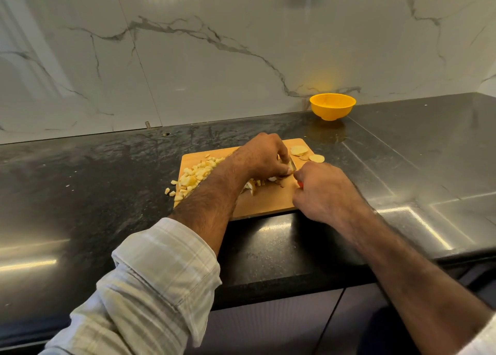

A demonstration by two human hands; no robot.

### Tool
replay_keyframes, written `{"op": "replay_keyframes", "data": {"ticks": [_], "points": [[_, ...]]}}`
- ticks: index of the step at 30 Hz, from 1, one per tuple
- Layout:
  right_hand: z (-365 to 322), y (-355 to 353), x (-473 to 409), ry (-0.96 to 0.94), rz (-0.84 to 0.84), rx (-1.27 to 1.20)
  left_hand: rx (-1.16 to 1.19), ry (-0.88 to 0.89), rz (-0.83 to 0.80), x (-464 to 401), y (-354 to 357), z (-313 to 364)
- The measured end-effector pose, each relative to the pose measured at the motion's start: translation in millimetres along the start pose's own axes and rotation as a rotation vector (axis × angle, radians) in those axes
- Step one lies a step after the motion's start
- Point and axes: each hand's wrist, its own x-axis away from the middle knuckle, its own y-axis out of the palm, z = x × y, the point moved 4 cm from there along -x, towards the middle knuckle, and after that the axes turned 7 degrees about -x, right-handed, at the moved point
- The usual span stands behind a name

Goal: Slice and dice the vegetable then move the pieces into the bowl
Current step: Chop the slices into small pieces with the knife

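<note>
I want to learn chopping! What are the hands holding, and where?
The right hand grips a knife by its red handle. The left hand pins vegetable pieces under curled fingertips on the cutting board.

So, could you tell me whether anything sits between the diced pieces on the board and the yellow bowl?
Nothing visible blocks the way. Bare countertop separates the cutting board from the yellow bowl. The diced pieces lie at the board's left; a few slices lie at its far right corner, toward the bowl.

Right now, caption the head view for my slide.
Left hand steadies slices while right hand knifes them on the cutting board; diced pieces piled left, yellow bowl waiting behind.
</note>
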Motion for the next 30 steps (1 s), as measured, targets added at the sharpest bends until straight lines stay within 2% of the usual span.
{"op": "replay_keyframes", "data": {"ticks": [8, 15, 25, 30], "points": [[5.4, -8.5, 13.7, 0.021, -0.087, -0.036, 0.001, -0.022, -0.002, 2.8, -2.8, 5.5], [2.8, -3.8, 19.2, 0.031, 0.034, -0.105, 0.065, -0.016, 0.012, 7.2, -5.4, -5.9], [-14.3, -0.9, -9.1, 0.038, 0.004, -0.046, 0.087, -0.031, -0.017, 4.2, -5.2, -2.9], [-9.4, -2.8, 5.4, 0.020, -0.043, -0.033, 0.053, -0.031, 0.002, 4.5, -6.8, 0.8]]}}
